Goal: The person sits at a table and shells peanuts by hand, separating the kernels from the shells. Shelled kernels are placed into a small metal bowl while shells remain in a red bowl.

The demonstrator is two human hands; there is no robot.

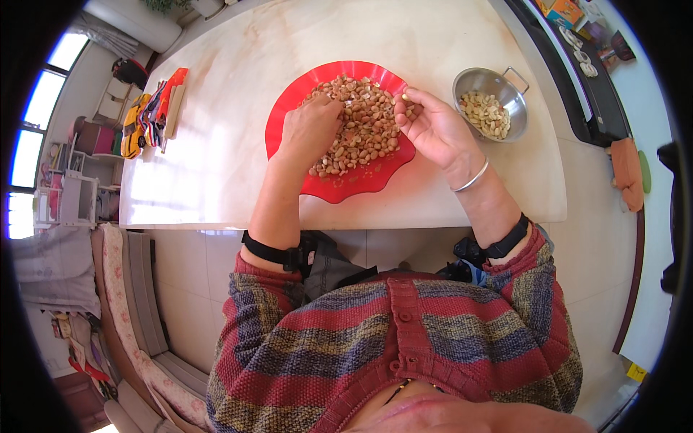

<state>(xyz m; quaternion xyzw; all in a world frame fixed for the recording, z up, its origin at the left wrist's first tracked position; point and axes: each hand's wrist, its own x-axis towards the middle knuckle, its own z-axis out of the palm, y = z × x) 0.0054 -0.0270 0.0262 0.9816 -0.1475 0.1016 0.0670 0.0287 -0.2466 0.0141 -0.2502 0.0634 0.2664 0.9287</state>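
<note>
A red tray with a wavy rim (pixel 346 187) carries a heap of peanuts (pixel 360 122), mostly in reddish-brown skins, with loose skin bits among them. My left hand (pixel 311 127) rests on the left side of the heap, its fingertips turned down and hidden from me. Over the tray's right edge, my right hand (pixel 433 124) pinches a pale peeled peanut (pixel 405 97) between thumb and finger. To the right of that hand stands a metal bowl with a loop handle (pixel 517 113), holding pale peeled peanuts (pixel 487 113).
The marble-patterned table (pixel 227 108) has its near edge just in front of my body. At its left end lie a yellow toy car (pixel 133 127) and medals on striped ribbons (pixel 154 116). A long grey seat (pixel 143 292) is at lower left; a black-topped cabinet (pixel 601 116) stands beyond the right side.
</note>
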